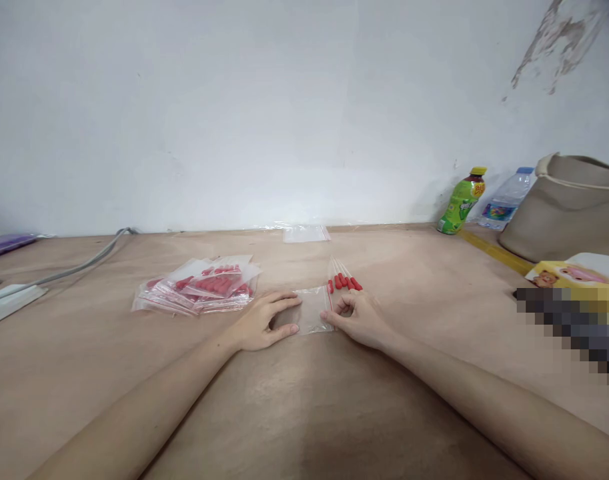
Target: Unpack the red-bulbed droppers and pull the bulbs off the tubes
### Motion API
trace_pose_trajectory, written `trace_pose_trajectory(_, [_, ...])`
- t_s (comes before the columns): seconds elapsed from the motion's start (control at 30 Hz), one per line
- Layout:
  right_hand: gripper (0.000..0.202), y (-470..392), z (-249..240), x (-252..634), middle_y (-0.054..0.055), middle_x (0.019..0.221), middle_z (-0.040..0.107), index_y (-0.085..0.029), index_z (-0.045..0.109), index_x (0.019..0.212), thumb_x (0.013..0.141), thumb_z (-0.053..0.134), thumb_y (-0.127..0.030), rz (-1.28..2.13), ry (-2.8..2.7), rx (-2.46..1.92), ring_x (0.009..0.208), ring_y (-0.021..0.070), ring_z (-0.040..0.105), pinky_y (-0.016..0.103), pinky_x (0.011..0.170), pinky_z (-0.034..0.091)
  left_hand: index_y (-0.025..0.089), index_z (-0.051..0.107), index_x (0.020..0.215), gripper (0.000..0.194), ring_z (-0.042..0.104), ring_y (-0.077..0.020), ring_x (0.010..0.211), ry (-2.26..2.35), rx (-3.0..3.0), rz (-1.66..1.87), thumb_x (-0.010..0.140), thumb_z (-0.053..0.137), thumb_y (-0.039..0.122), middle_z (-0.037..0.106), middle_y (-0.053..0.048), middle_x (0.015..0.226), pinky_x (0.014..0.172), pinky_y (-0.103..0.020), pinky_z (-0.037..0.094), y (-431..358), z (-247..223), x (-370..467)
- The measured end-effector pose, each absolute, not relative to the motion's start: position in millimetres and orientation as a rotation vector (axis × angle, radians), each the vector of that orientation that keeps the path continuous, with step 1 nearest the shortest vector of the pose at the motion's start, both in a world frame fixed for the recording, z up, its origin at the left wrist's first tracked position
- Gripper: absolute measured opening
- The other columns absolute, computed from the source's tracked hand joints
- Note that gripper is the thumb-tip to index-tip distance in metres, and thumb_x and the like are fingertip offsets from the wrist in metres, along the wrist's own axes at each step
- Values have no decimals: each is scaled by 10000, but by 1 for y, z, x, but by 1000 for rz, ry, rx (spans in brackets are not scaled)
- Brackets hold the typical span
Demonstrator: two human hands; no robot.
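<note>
A clear zip bag (311, 309) lies flat on the table between my hands, its red-lined seal on the right side. My left hand (264, 320) rests at the bag's left edge, fingers apart with thumb and fingertips on the plastic. At the seal, my right hand (357, 320) is closed in a pinch on the bag's right edge. Just beyond the right hand lie several white sticks with red tips (341, 280). Left of my left hand sits a loose pile of clear bags holding red-tipped pieces (199, 285).
Against the wall lies a flat clear bag (307, 234). At right stand a green drink bottle (461, 202), a water bottle (507, 200), a beige bag (567, 207) and a yellow packet (567, 277). A grey cable (91, 262) runs across the left side.
</note>
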State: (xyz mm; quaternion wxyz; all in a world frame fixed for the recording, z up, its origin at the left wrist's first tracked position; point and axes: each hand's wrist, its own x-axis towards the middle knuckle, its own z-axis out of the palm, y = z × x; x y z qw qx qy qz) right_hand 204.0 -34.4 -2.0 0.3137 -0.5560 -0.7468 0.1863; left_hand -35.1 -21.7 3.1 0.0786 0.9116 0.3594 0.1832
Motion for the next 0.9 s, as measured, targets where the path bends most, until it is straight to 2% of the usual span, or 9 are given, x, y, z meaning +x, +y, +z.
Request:
trace_pose_trajectory(0.2, [311,-41,1,205,7,739,578,-216,625,628,668,602,-523,566,-2047,-1503,791,186,513,326,748,342,234,471,1243,486,429,-231,1189,1066,2732,600,803,513,435,466,-85,1288,994,-395,361,-20,2,-36])
trace_pose_trajectory(0.3, [319,-39,0,211,-8,699,560,-212,623,616,686,587,-521,608,-2110,-1495,776,176,507,346,799,322,231,473,1242,484,431,-229,1188,1058,2731,583,807,509,438,464,-85,1292,995,-391,362,-19,2,-37])
trace_pose_trajectory(0.43, [355,-35,-1,218,-25,565,516,-187,608,576,696,565,-518,712,-2129,-1454,656,141,501,273,680,353,241,446,1264,512,417,-230,1202,1073,2727,508,804,507,457,449,-82,1306,1003,-391,352,-19,3,-40])
trace_pose_trajectory(0.53, [368,-32,0,220,-18,557,534,-186,619,606,701,545,-533,725,-2033,-1496,618,137,506,244,601,353,245,431,1273,534,411,-236,1205,1059,2727,525,794,519,464,445,-80,1309,1001,-393,354,-19,3,-40])
trace_pose_trajectory(0.67, [365,-25,1,214,15,688,625,-206,656,744,697,547,-551,687,-1882,-1564,681,160,550,261,621,376,240,420,1277,542,416,-239,1197,1019,2723,579,790,528,453,454,-84,1298,995,-400,358,-20,4,-38])
trace_pose_trajectory(0.8, [308,-21,-5,203,15,718,646,-213,633,667,653,607,-519,666,-1855,-1555,735,183,569,311,693,389,231,415,1276,538,421,-237,1191,995,2709,584,792,528,436,455,-89,1293,992,-400,361,-23,7,-35])
trace_pose_trajectory(0.9, [328,-18,-10,198,10,650,627,-196,560,656,658,589,-522,799,-1738,-1400,653,166,569,299,632,414,228,418,1269,486,410,-226,1200,1017,2719,634,821,495,401,445,-82,1300,1004,-389,349,-25,11,-34])
